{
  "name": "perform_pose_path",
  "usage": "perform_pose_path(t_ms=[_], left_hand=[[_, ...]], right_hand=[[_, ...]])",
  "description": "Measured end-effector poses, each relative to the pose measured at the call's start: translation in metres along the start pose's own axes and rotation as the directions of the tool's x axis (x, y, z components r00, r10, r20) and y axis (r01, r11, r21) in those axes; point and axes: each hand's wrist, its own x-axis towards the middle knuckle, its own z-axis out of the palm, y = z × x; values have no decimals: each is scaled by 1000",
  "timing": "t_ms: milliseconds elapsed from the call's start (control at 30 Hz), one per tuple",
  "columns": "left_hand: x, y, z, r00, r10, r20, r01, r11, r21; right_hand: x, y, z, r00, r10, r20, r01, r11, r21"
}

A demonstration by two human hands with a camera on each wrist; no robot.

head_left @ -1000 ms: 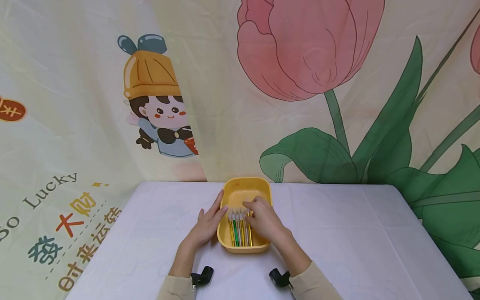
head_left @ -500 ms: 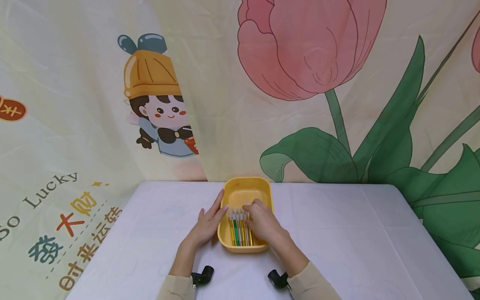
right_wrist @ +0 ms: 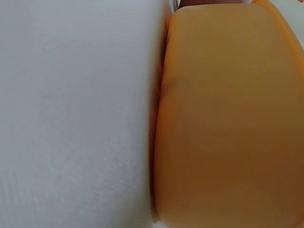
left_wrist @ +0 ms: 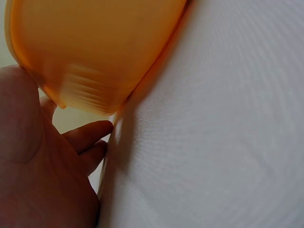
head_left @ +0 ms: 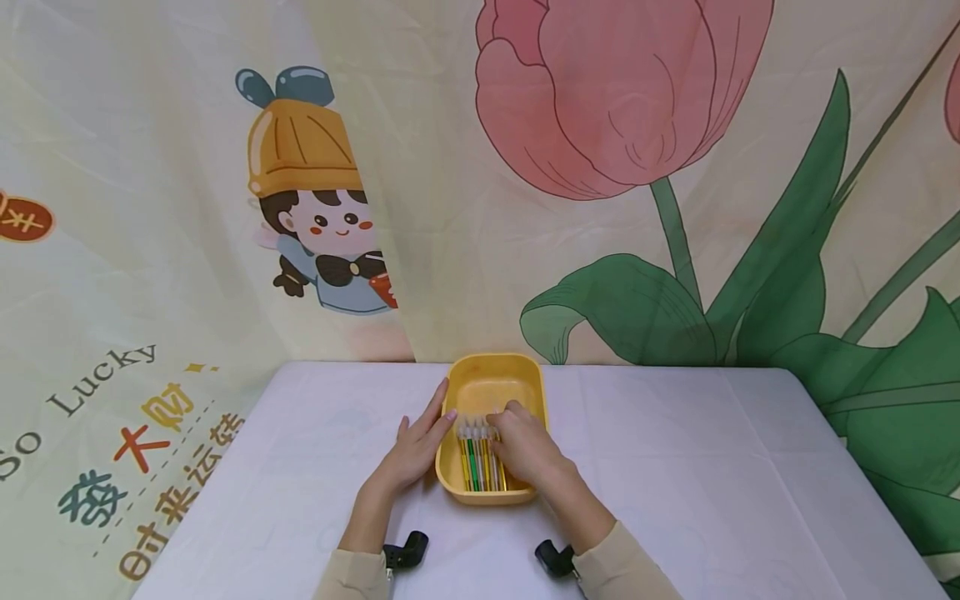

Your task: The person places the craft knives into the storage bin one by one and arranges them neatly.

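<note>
In the head view a yellow plastic tray [head_left: 495, 383] stands near the table's far edge. Several slim pen-like sticks [head_left: 474, 467], gold, green and silvery with pale clear tips, lie side by side in its near half. My left hand [head_left: 411, 450] holds the tray's left side, thumb over the rim and fingers along the outside wall. The left wrist view shows that hand [left_wrist: 47, 156] against the tray's wall [left_wrist: 104, 38]. My right hand [head_left: 528, 446] reaches over the right rim, its curled fingers pinching the rightmost stick near its tip. These fingertips are partly hidden.
A white cloth covers the table [head_left: 675, 467]. Behind it hangs a printed backdrop [head_left: 442, 250] with a tulip and a cartoon figure. Black wrist cameras sit below each hand. The right wrist view holds only cloth and the tray's outer wall [right_wrist: 228, 114].
My right hand has shifted slightly left and down over the sticks, and its fingers have curled in closer. The left hand and the tray stay where they were.
</note>
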Motion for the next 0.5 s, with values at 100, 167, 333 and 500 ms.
perform_pose_path(t_ms=[100, 167, 333, 500], left_hand=[[0, 0, 0, 1000, 2, 1, -2, 1000, 3], [0, 1, 0, 1000, 5, 2, -5, 1000, 3], [-1, 1, -1, 1000, 10, 0, -10, 1000, 4], [0, 0, -1, 1000, 12, -5, -12, 1000, 0]], right_hand=[[0, 1, 1, 1000, -7, 2, 7, 1000, -13], [0, 2, 1, 1000, -11, 2, 11, 1000, -19], [1, 1, 1, 1000, -12, 8, 13, 999, -36], [1, 1, 2, 1000, -7, 15, 8, 999, -39]])
